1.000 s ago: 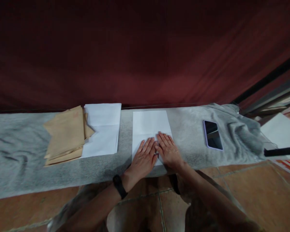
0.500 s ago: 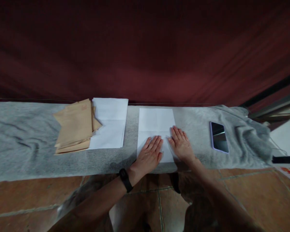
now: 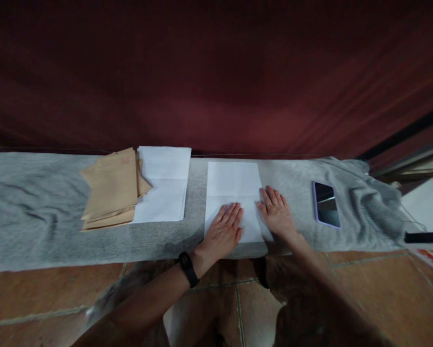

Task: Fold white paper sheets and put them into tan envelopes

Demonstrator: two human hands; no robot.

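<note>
A white sheet of paper with a crosswise crease lies in front of me on a grey cloth. My left hand rests flat on its lower middle, fingers stretched out and holding nothing. At the sheet's right edge is my right hand, palm down, its fingers slightly spread, with only the thumb and fingertips near the paper. To the left lies a stack of white paper, also creased across. Brown paper envelopes overlap that stack's left side in an uneven pile.
The grey cloth covers a long narrow surface, rumpled at both ends. A phone with a purple edge lies to the right. A dark red curtain-like backdrop rises behind. Below is a tiled floor.
My right hand has slid a little to the right, from on the sheet to its right edge. My left hand and the papers stay where they were.
</note>
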